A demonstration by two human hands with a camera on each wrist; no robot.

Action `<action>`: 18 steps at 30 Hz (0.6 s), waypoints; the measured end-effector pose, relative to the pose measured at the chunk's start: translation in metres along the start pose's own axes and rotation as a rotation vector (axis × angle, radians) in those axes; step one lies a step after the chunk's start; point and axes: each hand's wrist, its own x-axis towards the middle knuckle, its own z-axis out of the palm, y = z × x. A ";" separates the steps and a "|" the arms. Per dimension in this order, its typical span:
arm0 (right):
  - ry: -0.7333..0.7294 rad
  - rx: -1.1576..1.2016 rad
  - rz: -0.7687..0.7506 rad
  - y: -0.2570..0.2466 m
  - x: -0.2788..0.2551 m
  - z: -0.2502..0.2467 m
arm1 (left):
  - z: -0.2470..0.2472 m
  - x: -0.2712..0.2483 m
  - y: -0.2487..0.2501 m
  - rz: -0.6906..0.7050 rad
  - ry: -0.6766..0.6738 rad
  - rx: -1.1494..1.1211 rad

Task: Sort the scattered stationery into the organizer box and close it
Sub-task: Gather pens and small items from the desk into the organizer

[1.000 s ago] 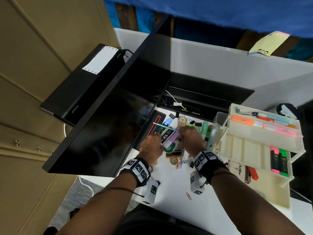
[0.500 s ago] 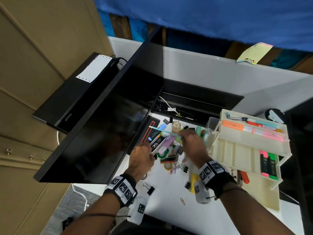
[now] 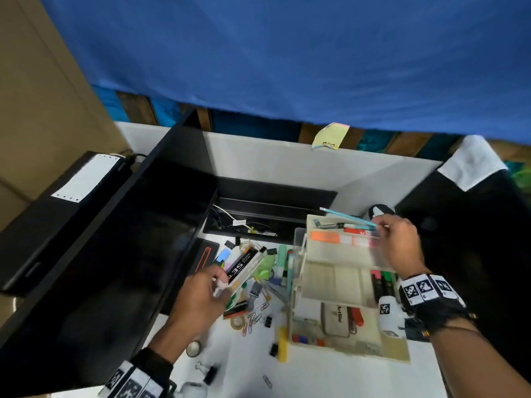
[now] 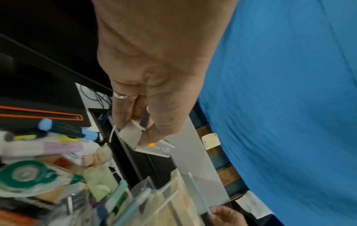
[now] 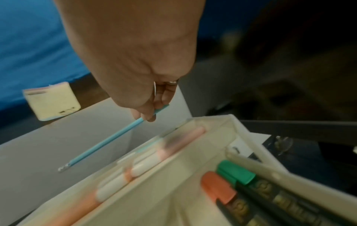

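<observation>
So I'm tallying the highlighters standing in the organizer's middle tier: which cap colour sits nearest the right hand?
The green-capped highlighter, at the outer end of the row beside the tray wall; the pink-capped one lies further from the right hand.

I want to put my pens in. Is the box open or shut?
Open. The organizer box has its tiers spread apart, with markers showing inside.

We count two hands: the left hand (image 3: 201, 294) pinching one clear 0.35 lead case (image 3: 244, 267), the right hand (image 3: 400, 242) pinching one blue pen refill (image 3: 347, 216). Below the right fingers, one organizer box (image 3: 344, 353) holds two dark highlighters (image 3: 382, 285).
</observation>
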 end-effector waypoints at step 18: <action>0.000 -0.088 -0.144 0.032 0.018 0.023 | 0.048 0.002 0.100 0.157 -0.121 -0.126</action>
